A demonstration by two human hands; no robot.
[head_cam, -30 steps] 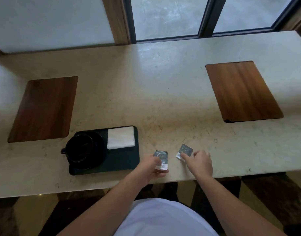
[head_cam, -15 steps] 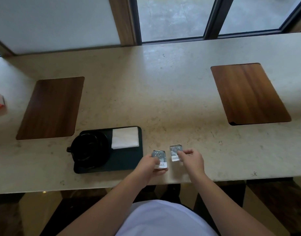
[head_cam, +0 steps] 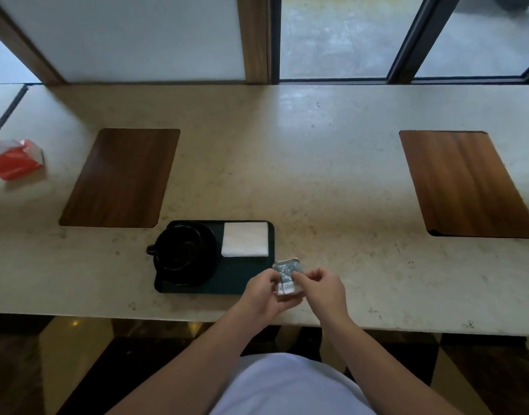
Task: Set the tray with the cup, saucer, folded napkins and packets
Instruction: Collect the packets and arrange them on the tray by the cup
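Pale stone counter (head_cam: 317, 175) by the window, with a wooden placemat (head_cam: 119, 178) off to each side of me. Both my hands were pinched on the packets (head_cam: 287, 277), my left hand (head_cam: 264, 295) gripping from the left and my right hand (head_cam: 323, 287) from the right, held just above the counter's near edge. Right beside my left hand sat the dark tray (head_cam: 242, 274), the black cup (head_cam: 176, 250) on its saucer (head_cam: 207, 259) at its far-left end, and the folded napkins (head_cam: 245, 239) just past my knuckles.
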